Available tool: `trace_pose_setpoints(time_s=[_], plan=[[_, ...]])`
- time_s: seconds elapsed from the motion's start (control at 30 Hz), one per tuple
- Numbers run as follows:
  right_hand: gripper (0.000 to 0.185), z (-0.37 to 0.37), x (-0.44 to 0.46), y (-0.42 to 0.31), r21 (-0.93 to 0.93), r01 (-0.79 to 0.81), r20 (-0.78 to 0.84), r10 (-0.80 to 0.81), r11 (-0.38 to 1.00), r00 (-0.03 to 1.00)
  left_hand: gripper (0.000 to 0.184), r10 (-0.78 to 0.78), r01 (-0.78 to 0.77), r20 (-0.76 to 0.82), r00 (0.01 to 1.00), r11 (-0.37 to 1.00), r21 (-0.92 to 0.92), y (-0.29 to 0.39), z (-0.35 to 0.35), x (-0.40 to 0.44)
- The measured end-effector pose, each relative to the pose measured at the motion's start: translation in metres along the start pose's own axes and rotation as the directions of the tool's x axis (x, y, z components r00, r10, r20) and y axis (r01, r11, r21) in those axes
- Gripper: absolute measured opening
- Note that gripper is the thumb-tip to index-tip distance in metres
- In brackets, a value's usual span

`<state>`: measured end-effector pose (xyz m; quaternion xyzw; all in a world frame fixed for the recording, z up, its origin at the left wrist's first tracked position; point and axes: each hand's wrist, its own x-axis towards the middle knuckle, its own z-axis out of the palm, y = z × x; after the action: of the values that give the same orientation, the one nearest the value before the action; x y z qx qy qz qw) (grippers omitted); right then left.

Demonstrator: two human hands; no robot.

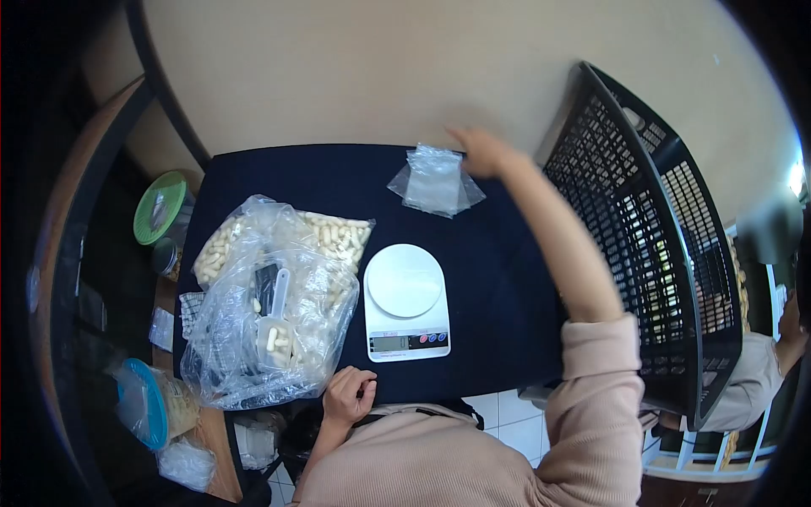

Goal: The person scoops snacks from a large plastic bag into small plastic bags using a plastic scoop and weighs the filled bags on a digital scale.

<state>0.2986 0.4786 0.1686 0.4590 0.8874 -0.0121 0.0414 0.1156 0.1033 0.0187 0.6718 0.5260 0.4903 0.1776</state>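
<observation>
Bare R forearm extended fwd & inward, elbow only slightly bent; pinkish-beige ribbed-knit sleeve rolled back to approx. elbow level. Bare R hand held at far end of reach, w/ one finger pointed to L; digits blurred, grip not resolved. Bare L forearm held low, close to torso clad in same knit; bare L hand positioned in front of body, fingers loosely curled in.
</observation>
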Motion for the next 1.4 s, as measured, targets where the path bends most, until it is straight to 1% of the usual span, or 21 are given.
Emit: trace_pose_setpoints(time_s=[0.1,0.13,0.2,0.23,0.3,0.37,0.43,0.5,0.57,0.63,0.7,0.77,0.83,0.9,0.93,1.0,1.1,1.17,1.23,1.3,1.4], plan=[[0.076,0.078,-0.018,0.021,0.056,-0.364,0.036,0.362,0.93,0.931,0.005,0.013,-0.013,-0.019,1.0,1.0,0.018,0.002,0.0,0.002],[0.078,0.107,-0.02,0.036,0.163,-0.415,0.016,0.419,0.895,0.908,0.006,0.012,-0.011,-0.021,1.0,1.0,0.015,0.001,0.001,0.001],[0.071,0.123,-0.029,0.043,0.379,-0.35,-0.125,0.422,0.856,0.898,0.006,0.002,-0.001,-0.033,0.999,0.999,0.032,0.002,0.001,0.003],[0.071,0.128,-0.03,0.047,0.38,-0.336,-0.126,0.408,0.862,0.904,0.006,-0.006,0.007,-0.026,1.0,0.999,0.038,0.003,0.001,0.002],[0.068,0.142,-0.029,0.052,0.803,-0.23,-0.069,0.468,0.55,0.881,0.006,-0.025,0.027,-0.034,0.999,0.999,0.042,0.005,0.001,0.002],[0.066,0.148,-0.027,0.048,0.824,-0.185,-0.131,0.497,0.536,0.858,0.006,-0.04,0.042,-0.042,0.998,0.998,0.046,0.006,0.001,0.002],[0.065,0.158,-0.024,0.042,0.624,-0.194,-0.373,0.507,0.757,0.777,0.006,-0.031,0.033,-0.034,0.999,0.998,0.053,0.006,0.001,0.002],[0.064,0.166,-0.02,0.041,0.567,-0.128,-0.453,0.438,0.814,0.777,0.006,-0.019,0.02,-0.025,1.0,0.998,0.063,0.006,0.0,0.004],[0.064,0.162,-0.02,0.034,0.725,-0.185,-0.322,0.564,0.663,0.761,0.006,-0.017,0.018,-0.016,1.0,0.997,0.07,0.006,-0.001,0.002],[0.053,0.159,-0.021,0.028,0.782,-0.112,-0.351,0.582,0.613,0.733,0.004,0.012,-0.012,-0.001,1.0,0.998,0.056,0.005,-0.002,0.001],[0.035,0.147,-0.022,0.022,0.915,0.172,-0.366,0.572,0.364,0.734,0.004,-0.004,0.004,-0.001,1.0,0.999,0.05,0.011,-0.005,0.004],[0.022,0.124,-0.035,0.004,0.943,0.325,-0.301,0.606,0.074,0.736,0.005,-0.054,0.06,0.074,0.996,0.995,-0.081,0.018,-0.008,0.007],[0.024,0.101,-0.049,-0.009,0.936,0.352,-0.304,0.546,0.017,0.781,0.01,-0.131,0.148,0.103,0.986,0.973,-0.178,0.028,-0.011,0.005],[0.023,0.073,-0.071,-0.031,0.892,0.423,-0.366,0.295,-0.158,0.883,0.017,-0.223,0.21,0.02,0.975,0.879,-0.429,0.047,-0.021,0.012],[0.024,0.052,-0.087,-0.048,0.911,0.358,-0.337,0.132,-0.206,0.932,0.024,-0.192,0.164,-0.006,0.981,0.851,-0.5,0.05,-0.028,0.014],[0.026,0.023,-0.114,-0.073,0.952,0.284,-0.304,-0.237,-0.115,0.923,0.043,-0.199,0.106,-0.132,0.971,0.855,-0.508,0.056,-0.041,0.021],[0.027,-0.007,-0.136,-0.121,0.95,0.256,-0.311,-0.574,-0.177,0.758,0.061,-0.287,0.091,-0.312,0.906,0.851,-0.518,0.077,-0.062,0.039],[0.026,-0.01,-0.138,-0.146,0.957,0.251,-0.283,-0.64,-0.144,0.714,0.056,-0.331,0.074,-0.377,0.865,0.827,-0.557,0.085,-0.069,0.037],[0.026,-0.01,-0.134,-0.159,0.96,0.264,-0.261,-0.651,-0.096,0.713,0.048,-0.48,0.194,-0.222,0.849,0.674,-0.713,0.084,-0.08,0.023],[0.025,-0.008,-0.129,-0.17,0.961,0.271,-0.233,-0.661,-0.047,0.713,0.04,-0.466,0.159,-0.267,0.843,0.691,-0.705,0.081,-0.087,0.016],[0.029,-0.003,-0.116,-0.187,0.928,0.369,-0.316,-0.632,-0.051,0.707,0.037,-0.564,0.131,-0.244,0.789,0.543,-0.83,0.085,-0.098,0.009]])
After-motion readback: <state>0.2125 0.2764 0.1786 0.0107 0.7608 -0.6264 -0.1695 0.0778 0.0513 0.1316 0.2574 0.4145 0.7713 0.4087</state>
